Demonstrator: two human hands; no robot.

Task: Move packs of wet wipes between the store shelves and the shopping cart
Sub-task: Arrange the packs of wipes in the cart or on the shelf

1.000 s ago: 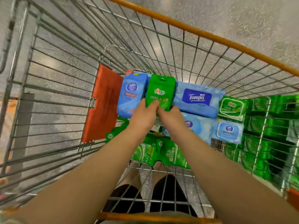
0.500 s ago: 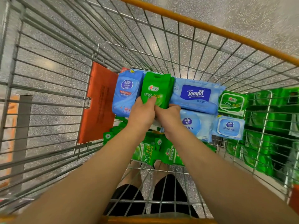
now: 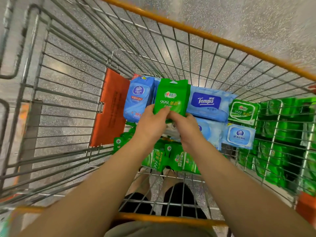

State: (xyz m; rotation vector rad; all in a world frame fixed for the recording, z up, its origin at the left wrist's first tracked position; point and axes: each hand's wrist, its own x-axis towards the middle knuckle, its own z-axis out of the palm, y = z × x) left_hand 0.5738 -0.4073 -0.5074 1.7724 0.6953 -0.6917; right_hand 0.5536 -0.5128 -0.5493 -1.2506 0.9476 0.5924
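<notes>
Both my hands reach down into the wire shopping cart [image 3: 71, 93]. My left hand [image 3: 150, 124] and my right hand [image 3: 186, 127] grip the lower edge of a green wipes pack [image 3: 171, 96], which stands upright among the other packs. A blue Vinda pack [image 3: 139, 98] stands at its left and a blue Tempo pack [image 3: 209, 104] lies at its right. More green packs [image 3: 171, 159] lie under my wrists, partly hidden by my arms.
An orange flap [image 3: 111, 108] leans on the cart's left wall. A flat green pack [image 3: 243, 110] and a light blue pack [image 3: 239, 135] lie at the cart's right. Store shelves of green packs [image 3: 282, 142] show through the right wall. The orange cart rim [image 3: 205, 35] crosses above.
The green pack has stayed in both hands and shifted only slightly. My view has moved a little, and the scene is more blurred now.
</notes>
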